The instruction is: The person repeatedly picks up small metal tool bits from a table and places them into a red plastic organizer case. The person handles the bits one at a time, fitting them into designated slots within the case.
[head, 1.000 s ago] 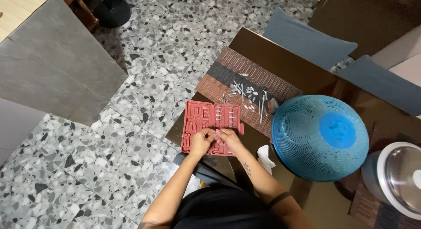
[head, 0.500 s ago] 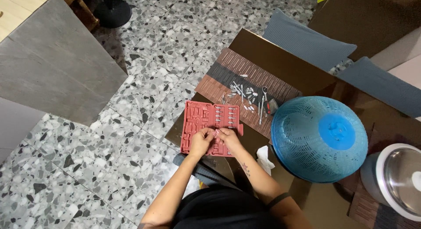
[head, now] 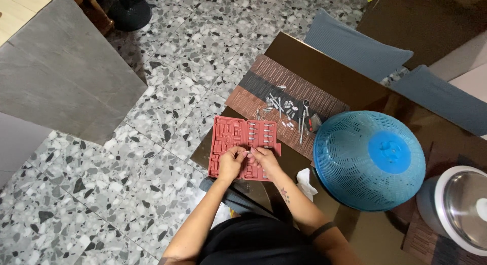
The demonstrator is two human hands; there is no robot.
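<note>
Both hands meet over the red tool tray: left hand and right hand, fingertips drawn together and pinching a small silver bit between them. Too small to say which hand truly grips it.

Head view, looking down:
- Tray lies at the near corner of the dark brown table, partly overhanging the edge; a row of silver bits sits in its upper right slots.
- Beyond the tray, a striped placemat carries loose sockets and a ratchet.
- Blue mesh food cover stands to the right, well apart from the hands.
- Crumpled white tissue just beside the right forearm.
- Terrazzo floor below.
</note>
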